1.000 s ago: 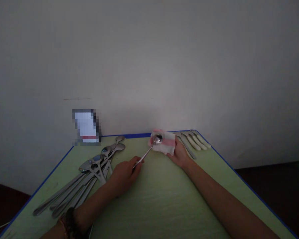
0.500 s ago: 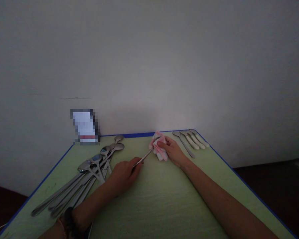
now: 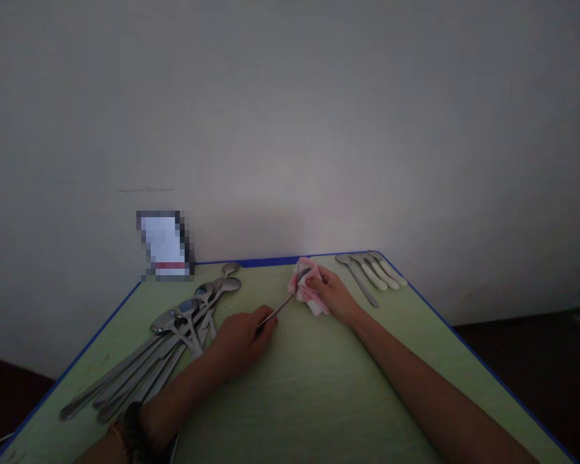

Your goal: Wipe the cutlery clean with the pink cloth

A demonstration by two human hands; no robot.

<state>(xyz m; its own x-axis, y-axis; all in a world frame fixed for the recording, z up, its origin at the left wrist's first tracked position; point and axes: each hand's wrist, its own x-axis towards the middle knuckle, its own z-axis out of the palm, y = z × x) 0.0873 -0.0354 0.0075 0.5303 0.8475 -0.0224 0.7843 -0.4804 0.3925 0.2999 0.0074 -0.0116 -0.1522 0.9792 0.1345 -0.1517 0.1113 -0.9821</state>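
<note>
My left hand (image 3: 244, 338) is closed round the handle of a metal spoon (image 3: 284, 303), which slants up and to the right. The spoon's bowl lies in a crumpled pink and white cloth (image 3: 314, 299), partly covered by it. My right hand (image 3: 336, 293) pinches the cloth against the bowl, thumb on top. Left of my left hand is a loose pile of metal spoons and other cutlery (image 3: 174, 341), partly hidden behind my forearm.
At the back right lies a row of cutlery: a metal spoon (image 3: 360, 283) and several white-handled pieces (image 3: 379, 274). A blurred-out upright device (image 3: 164, 245) leans at the back left. The green table (image 3: 290, 399) has a blue edge and meets a grey wall (image 3: 290, 129).
My right hand and the cloth have shifted slightly down over the spoon's bowl, and the cloth's folds have changed. My left hand keeps its hold almost unmoved.
</note>
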